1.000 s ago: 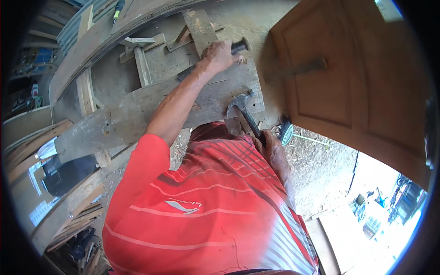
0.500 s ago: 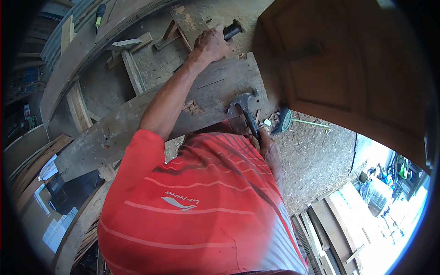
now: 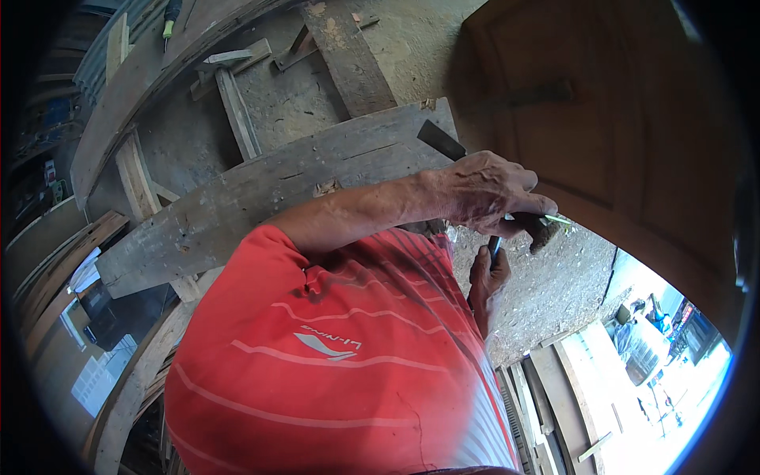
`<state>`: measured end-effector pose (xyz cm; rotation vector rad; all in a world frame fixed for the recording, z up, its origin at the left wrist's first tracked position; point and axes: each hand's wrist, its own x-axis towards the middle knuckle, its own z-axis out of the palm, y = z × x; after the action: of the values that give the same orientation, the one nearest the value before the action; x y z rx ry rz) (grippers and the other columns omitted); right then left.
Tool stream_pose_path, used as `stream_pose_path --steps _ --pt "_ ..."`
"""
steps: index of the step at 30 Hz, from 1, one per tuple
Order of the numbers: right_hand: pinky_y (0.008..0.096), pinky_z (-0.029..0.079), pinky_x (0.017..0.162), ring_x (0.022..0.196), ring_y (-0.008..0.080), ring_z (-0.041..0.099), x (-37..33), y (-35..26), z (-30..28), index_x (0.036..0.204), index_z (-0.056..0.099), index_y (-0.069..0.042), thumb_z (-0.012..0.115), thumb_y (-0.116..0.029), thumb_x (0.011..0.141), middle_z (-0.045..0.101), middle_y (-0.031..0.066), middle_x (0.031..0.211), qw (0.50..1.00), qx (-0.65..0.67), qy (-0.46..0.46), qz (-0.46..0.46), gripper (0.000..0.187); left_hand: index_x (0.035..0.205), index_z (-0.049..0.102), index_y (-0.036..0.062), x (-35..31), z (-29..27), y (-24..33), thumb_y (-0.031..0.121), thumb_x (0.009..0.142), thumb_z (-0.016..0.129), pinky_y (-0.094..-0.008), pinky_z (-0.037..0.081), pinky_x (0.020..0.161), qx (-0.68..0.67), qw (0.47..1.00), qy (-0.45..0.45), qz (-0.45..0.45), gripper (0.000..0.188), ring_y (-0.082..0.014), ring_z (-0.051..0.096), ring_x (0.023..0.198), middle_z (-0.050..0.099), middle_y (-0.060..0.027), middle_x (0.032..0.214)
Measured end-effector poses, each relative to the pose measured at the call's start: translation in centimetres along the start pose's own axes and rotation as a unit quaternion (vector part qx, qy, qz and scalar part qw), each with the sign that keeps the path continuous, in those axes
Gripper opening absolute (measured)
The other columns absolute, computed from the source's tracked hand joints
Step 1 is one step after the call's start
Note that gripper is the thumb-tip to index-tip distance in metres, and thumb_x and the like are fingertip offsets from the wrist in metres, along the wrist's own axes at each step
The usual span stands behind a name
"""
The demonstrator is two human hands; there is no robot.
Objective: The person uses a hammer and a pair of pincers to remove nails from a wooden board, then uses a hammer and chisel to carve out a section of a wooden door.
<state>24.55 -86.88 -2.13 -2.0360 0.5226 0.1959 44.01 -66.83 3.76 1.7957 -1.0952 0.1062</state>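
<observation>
My left hand is closed around a chisel. Its flat blade points up and left over the end of a weathered plank, and its worn, dark handle end sticks out below my fingers on the right. Just below, my right hand grips the dark shaft of a hammer. The hammer's head is hidden behind my left hand and forearm. My left forearm crosses over the plank, which has a rough chipped patch on its face.
A large brown panelled wooden door stands at the right. Beyond the plank are a wooden beam and a small wooden frame. A screwdriver lies far left on a curved board. Stacked boards lie at the lower right.
My left hand has swung from the far side of the plank right and nearer, bringing the chisel beside my right hand. The chisel's blade now shows; the hammer's head has become hidden.
</observation>
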Motion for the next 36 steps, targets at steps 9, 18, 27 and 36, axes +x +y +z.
stream_pose_path --steps 9,18,27,36 --pt "0.0246 0.029 0.039 0.042 0.0050 0.040 0.4 1.4 -1.0 0.082 0.052 -0.010 0.062 -0.037 0.103 0.044 -0.0043 0.055 0.998 -0.027 0.060 0.003 0.035 0.105 0.068 0.0142 1.5 0.5 -2.9 0.026 0.072 0.082 -0.0406 0.058 0.066 -0.045 0.996 0.046 -0.056 0.038 -0.0282 0.071 0.078 0.067 -0.0058 0.085" --pt "0.0247 0.030 0.041 0.045 0.0045 0.041 0.1 -0.1 0.6 0.082 0.052 -0.009 0.065 -0.039 0.101 0.046 -0.0040 0.056 1.000 -0.015 0.018 0.021 0.038 0.101 0.066 0.0136 2.1 0.6 -3.8 0.024 0.072 0.083 -0.0402 0.058 0.070 -0.049 0.991 0.099 -0.075 0.034 -0.0279 0.071 0.080 0.067 -0.0050 0.086" --pt "0.0291 0.032 0.051 0.059 0.0061 0.039 1.4 -3.3 0.3 0.085 0.055 -0.004 0.062 -0.031 0.102 0.045 -0.0030 0.064 0.997 -0.042 -0.025 0.065 0.032 0.097 0.068 0.0129 2.3 0.2 -4.4 0.021 0.070 0.084 -0.0393 0.059 0.069 -0.056 0.983 0.147 -0.092 0.032 -0.0273 0.071 0.079 0.069 -0.0051 0.087" --pt "0.0273 0.032 0.050 0.057 0.0051 0.041 2.2 -4.2 -0.4 0.085 0.056 -0.005 0.062 -0.031 0.102 0.047 -0.0038 0.064 0.997 -0.022 -0.002 0.068 0.032 0.099 0.070 0.0122 2.7 0.1 -4.6 0.021 0.070 0.084 -0.0392 0.060 0.071 -0.062 0.977 0.172 -0.112 0.034 -0.0281 0.072 0.083 0.071 -0.0066 0.091"
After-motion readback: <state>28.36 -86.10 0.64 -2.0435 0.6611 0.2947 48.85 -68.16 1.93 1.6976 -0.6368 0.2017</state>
